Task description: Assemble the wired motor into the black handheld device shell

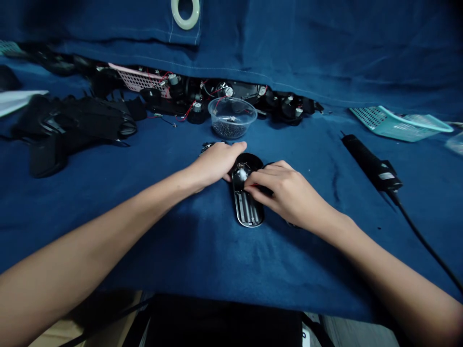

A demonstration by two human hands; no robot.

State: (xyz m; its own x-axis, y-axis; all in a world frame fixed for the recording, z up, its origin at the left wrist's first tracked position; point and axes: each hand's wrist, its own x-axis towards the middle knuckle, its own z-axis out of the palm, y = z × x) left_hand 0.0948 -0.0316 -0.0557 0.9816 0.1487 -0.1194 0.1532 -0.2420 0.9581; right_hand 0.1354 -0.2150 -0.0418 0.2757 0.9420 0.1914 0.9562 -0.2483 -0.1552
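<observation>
The black plastic housing (pixel 248 209) lies lengthwise on the blue cloth (pixel 181 250) between the two hands, with a slotted metal strip showing at its near end. A silver dome (pixel 240 173) sits at its far end, against a round black disc (pixel 249 163). The right hand (pixel 285 193) comes in from the right, its fingers (pixel 260 180) curled narrow over the dome; whether they grip it is hidden. The left hand (pixel 215 164) lies at the far left of the disc, fingers fairly flat and together, and it cannot be told if they hold anything.

The housing looks light and stiff, but its thin shell and small fitted parts may be fragile. It would be safest held by its long edges, away from the dome. Beyond it stands a clear bowl (pixel 232 117) of screws (pixel 226 129), and a corded electric screwdriver (pixel 372 161) lies to the right
</observation>
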